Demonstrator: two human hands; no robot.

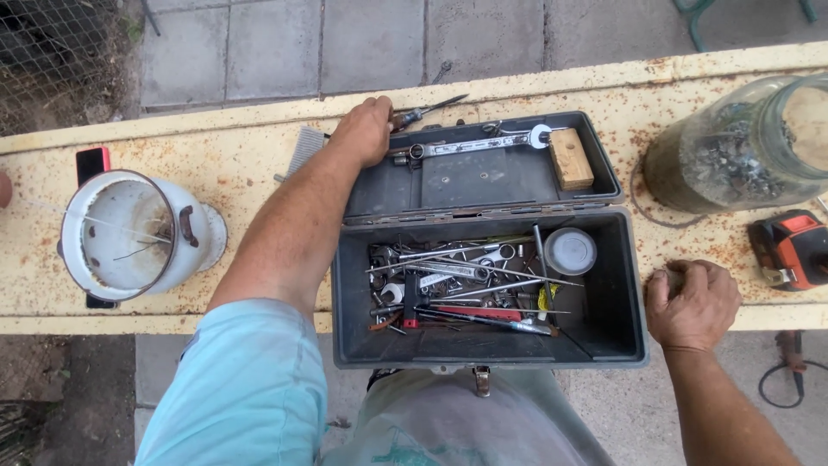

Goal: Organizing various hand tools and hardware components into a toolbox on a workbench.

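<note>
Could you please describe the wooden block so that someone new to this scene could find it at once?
Start at the grey toolbox standing open in the middle of the rusty cream bench. Look into its flipped-back lid, on the far side, where a long silver wrench lies. The wooden block sits at the lid's right end, just under the wrench's ring head: the only pale, squared piece of wood among the metal tools.

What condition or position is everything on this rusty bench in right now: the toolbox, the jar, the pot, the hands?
Toolbox: open, lid laid back flat, full of tools.
Wrench: lying in the lid.
Wooden block: lying in the lid.
Glass jar: holds small metal bits.
White enamel pot: tipped on its side, rusty inside.
Left hand: on a screwdriver.
Right hand: fisted on the bench.
</note>
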